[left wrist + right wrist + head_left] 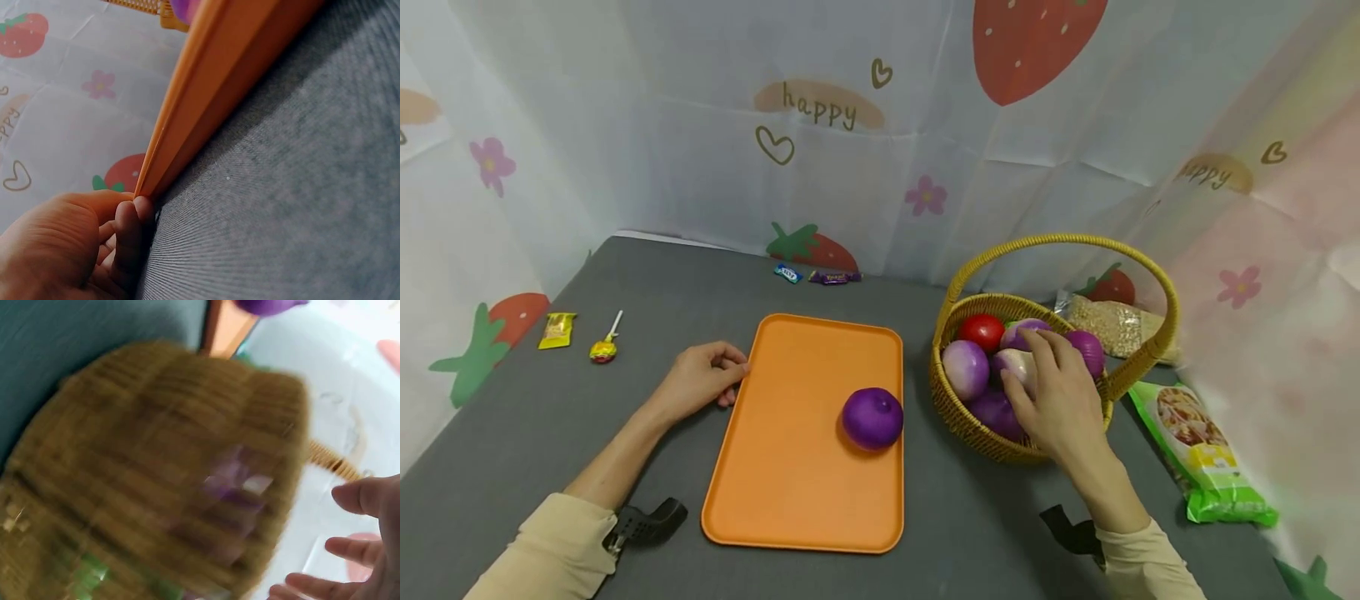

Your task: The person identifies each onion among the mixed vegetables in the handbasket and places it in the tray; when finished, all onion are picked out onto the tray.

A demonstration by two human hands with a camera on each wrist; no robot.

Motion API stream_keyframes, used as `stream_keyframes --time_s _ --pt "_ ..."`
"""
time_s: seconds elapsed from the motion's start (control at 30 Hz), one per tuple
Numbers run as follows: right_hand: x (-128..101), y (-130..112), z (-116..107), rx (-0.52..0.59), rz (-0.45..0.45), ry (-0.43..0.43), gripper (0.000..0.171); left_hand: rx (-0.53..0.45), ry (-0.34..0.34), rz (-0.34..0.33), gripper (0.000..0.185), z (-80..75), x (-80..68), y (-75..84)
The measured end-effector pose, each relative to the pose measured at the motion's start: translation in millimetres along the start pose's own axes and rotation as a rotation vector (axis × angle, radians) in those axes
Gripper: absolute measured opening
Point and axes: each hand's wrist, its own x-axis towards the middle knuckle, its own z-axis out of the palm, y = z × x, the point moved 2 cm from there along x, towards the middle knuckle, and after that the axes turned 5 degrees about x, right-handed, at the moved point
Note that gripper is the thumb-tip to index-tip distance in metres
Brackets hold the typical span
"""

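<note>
The word "happy" (819, 106) stands in dark handwritten letters on the cloth backdrop (700, 183), upper middle of the head view, and again (1206, 173) at the upper right. In the left wrist view, its end, "ppy" (11, 115), shows at the left edge. Print on the purple wrapper (835, 278), upper middle, and green bag (1210, 467), lower right, is too small to read.

A small corner that looked staged, a sheet (850, 192) that hung as backdrop, printed strawberries (1037, 42) and flowers (926, 196) that covered it, a grey tabletop (985, 533) before it, whether home or studio could not be told
</note>
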Motion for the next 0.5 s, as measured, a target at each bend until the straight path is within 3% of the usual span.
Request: stream_keyframes --time_s 0.17,0.33,0.5 --pt "-7 18 6 -0.085 0.122 -0.114 0.059 0.010 0.002 0.002 0.027 0.7 -1.9 -0.4" --pt "-12 22 13 -0.120 0.189 -0.239 0.061 0.021 0.009 -0.002 0.026 1.3 -1.6 -1.0" --pt "-11 24 15 -0.120 0.201 -0.263 0.060 0.022 0.011 -0.002 0.025 0.6 -0.4 0.2"
